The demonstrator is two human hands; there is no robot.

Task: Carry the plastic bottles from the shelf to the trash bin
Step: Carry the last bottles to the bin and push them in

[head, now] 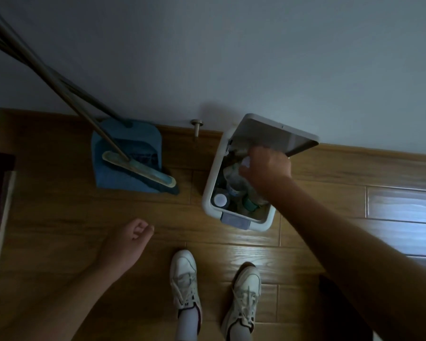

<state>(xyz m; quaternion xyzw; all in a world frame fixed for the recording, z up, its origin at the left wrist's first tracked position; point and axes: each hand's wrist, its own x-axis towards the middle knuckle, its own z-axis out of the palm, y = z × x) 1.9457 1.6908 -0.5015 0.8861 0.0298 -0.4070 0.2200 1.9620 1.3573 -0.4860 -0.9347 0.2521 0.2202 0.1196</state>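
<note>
Fingers [247, 166] of my right hand [268, 168] are curling over a plastic bottle [234, 179] in the trash bin [207, 183], grip unclear | left hand [130, 238] is hanging slack, empty.

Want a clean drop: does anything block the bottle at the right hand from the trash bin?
Nothing visible does: the lid stands raised behind the right hand, and the bottle is already over the open trash bin.
</note>
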